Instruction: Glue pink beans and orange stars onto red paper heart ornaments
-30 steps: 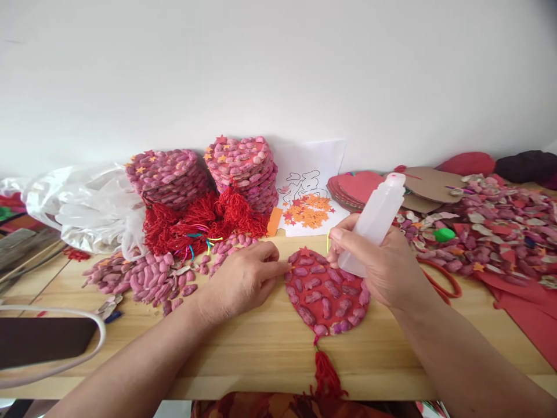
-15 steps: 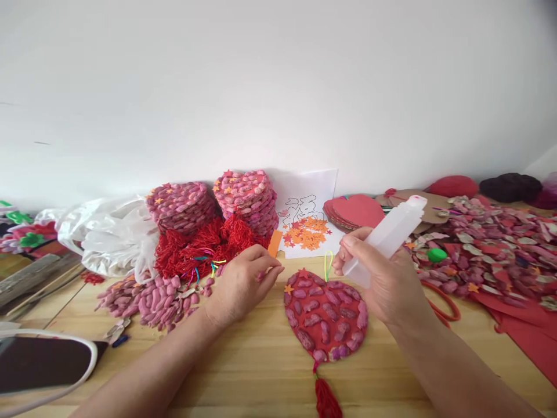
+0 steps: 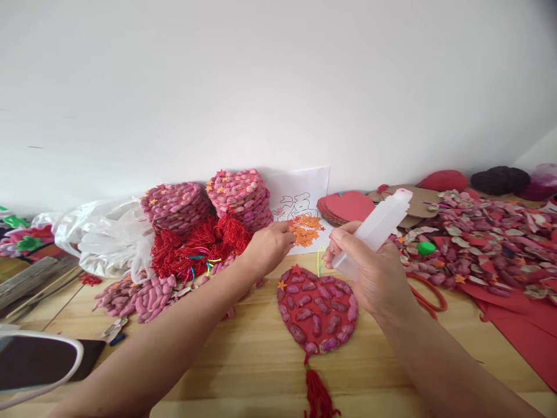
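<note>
Right of centre, your right hand [image 3: 378,273] grasps the bottle [image 3: 380,223] aslant, seemingly to have it ready; the heart [image 3: 319,310] lies flat at lower centre, presumably for easy reach. Mid-frame, your left hand [image 3: 270,247] meets the stars [image 3: 308,232], its grip indiscernible.

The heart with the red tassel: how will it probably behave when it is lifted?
The heart lies flat and uncurled, so probably is fairly stiff. Its peanuts stand proud and might loosen if knocked. The tassel, made of loose strands, would likely dangle.
</note>
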A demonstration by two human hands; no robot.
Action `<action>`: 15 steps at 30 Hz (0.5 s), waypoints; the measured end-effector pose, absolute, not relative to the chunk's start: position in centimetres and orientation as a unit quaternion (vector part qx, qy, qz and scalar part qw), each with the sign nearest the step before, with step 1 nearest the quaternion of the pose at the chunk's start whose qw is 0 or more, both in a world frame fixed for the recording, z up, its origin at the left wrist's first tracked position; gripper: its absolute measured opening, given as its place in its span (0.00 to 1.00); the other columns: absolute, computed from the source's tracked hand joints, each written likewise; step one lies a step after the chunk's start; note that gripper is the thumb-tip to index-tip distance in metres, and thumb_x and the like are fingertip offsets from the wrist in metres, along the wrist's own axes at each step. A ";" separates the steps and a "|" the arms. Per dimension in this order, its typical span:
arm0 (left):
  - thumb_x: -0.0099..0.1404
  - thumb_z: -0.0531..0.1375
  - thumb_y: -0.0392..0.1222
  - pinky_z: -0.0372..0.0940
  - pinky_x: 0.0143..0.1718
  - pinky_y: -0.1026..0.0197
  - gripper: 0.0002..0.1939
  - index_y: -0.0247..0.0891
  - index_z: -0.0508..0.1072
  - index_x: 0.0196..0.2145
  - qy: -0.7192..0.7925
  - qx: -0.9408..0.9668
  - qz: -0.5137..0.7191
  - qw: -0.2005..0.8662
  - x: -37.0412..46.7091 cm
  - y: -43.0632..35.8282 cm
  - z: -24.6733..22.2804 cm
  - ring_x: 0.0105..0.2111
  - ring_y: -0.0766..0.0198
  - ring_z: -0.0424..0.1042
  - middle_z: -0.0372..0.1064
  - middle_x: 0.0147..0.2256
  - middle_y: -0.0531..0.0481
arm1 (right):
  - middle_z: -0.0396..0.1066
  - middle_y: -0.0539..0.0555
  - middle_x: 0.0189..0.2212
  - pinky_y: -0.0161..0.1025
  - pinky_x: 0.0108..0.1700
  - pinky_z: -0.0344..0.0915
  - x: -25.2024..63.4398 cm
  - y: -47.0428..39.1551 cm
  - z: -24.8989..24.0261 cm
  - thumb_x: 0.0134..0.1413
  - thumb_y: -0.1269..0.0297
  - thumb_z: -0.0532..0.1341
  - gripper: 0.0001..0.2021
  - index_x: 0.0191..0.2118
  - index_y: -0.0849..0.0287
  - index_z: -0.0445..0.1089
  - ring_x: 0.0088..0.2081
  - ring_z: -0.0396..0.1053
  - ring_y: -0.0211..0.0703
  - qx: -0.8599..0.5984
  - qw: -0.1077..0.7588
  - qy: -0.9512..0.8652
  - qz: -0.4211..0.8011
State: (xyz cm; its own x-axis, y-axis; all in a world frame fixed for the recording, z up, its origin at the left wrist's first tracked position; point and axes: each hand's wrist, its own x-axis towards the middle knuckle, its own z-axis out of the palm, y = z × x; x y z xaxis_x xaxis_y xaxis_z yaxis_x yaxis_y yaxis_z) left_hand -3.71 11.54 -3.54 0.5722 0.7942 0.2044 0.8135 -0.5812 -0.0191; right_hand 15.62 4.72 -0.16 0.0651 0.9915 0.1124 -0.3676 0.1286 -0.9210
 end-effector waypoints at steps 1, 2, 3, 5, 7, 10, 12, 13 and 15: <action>0.71 0.55 0.39 0.65 0.37 0.61 0.12 0.37 0.78 0.37 -0.448 -0.888 -0.077 0.065 -3.6 11.8 -3.6 0.39 0.59 0.71 0.71 0.38 0.45 | 0.68 0.47 0.20 0.37 0.28 0.66 15.6 4.7 -0.2 0.53 0.64 0.67 0.09 0.25 0.58 0.71 0.24 0.67 0.38 -0.371 0.625 -0.417 0.546; 0.71 0.55 0.39 0.65 0.37 0.61 0.12 0.37 0.78 0.37 -0.441 -0.892 -0.068 0.071 -3.5 12.0 -3.6 0.39 0.59 0.70 0.71 0.38 0.44 | 0.67 0.47 0.20 0.37 0.28 0.65 15.6 4.7 -0.2 0.53 0.64 0.67 0.09 0.25 0.57 0.71 0.24 0.67 0.38 -0.364 0.624 -0.419 0.551; 0.71 0.55 0.40 0.65 0.37 0.60 0.12 0.38 0.78 0.37 -0.436 -0.895 -0.059 0.072 -3.4 12.1 -3.5 0.39 0.58 0.70 0.71 0.38 0.44 | 0.67 0.47 0.20 0.37 0.28 0.65 15.6 4.7 -0.2 0.53 0.64 0.67 0.09 0.25 0.57 0.70 0.24 0.67 0.38 -0.357 0.624 -0.420 0.554; 0.71 0.55 0.41 0.64 0.37 0.60 0.12 0.37 0.78 0.37 -0.440 -0.894 -0.049 0.068 -3.4 12.4 -3.5 0.39 0.58 0.70 0.70 0.37 0.44 | 0.66 0.47 0.20 0.37 0.28 0.65 15.5 4.7 -0.2 0.54 0.64 0.67 0.09 0.25 0.57 0.70 0.24 0.67 0.38 -0.348 0.624 -0.422 0.558; 0.72 0.54 0.42 0.64 0.39 0.59 0.14 0.37 0.78 0.37 -0.464 -0.882 -0.058 0.064 -3.3 12.6 -3.4 0.40 0.58 0.70 0.71 0.37 0.44 | 0.67 0.47 0.20 0.37 0.28 0.65 15.6 4.8 -0.1 0.53 0.64 0.67 0.09 0.25 0.57 0.70 0.24 0.67 0.38 -0.352 0.625 -0.422 0.555; 0.72 0.52 0.40 0.65 0.41 0.59 0.14 0.37 0.78 0.40 -0.497 -0.862 -0.078 0.060 -3.4 13.1 -3.5 0.40 0.58 0.71 0.71 0.37 0.44 | 0.68 0.47 0.20 0.37 0.28 0.66 15.7 4.9 -0.1 0.53 0.64 0.67 0.08 0.26 0.57 0.71 0.24 0.68 0.38 -0.370 0.630 -0.411 0.545; 0.71 0.53 0.37 0.65 0.42 0.60 0.14 0.38 0.79 0.41 -0.501 -0.860 -0.081 0.052 -3.4 13.4 -3.6 0.40 0.59 0.71 0.71 0.37 0.44 | 0.69 0.47 0.20 0.36 0.27 0.66 15.8 4.9 -0.1 0.53 0.64 0.68 0.08 0.26 0.57 0.71 0.23 0.68 0.38 -0.377 0.636 -0.404 0.539; 0.70 0.53 0.37 0.66 0.42 0.60 0.13 0.39 0.79 0.41 -0.499 -0.862 -0.079 0.048 -3.4 13.5 -3.7 0.40 0.59 0.71 0.71 0.37 0.45 | 0.69 0.47 0.20 0.36 0.27 0.65 15.8 4.9 -0.2 0.53 0.64 0.68 0.08 0.27 0.57 0.71 0.23 0.69 0.38 -0.378 0.637 -0.403 0.537; 0.70 0.54 0.37 0.66 0.42 0.60 0.13 0.38 0.79 0.40 -0.495 -0.865 -0.075 0.044 -3.4 13.5 -3.9 0.40 0.59 0.72 0.70 0.37 0.45 | 0.68 0.47 0.20 0.36 0.27 0.65 15.8 4.9 -0.3 0.53 0.64 0.68 0.08 0.26 0.57 0.71 0.23 0.68 0.38 -0.377 0.637 -0.405 0.537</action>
State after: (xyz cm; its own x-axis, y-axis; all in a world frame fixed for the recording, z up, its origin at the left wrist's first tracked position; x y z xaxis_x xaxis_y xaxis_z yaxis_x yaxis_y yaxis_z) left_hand -3.42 13.54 -3.91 0.4996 0.8488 0.1730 0.8619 -0.5070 -0.0014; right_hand 15.82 4.93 -0.28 0.0948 0.9893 0.1105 -0.3783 0.1385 -0.9153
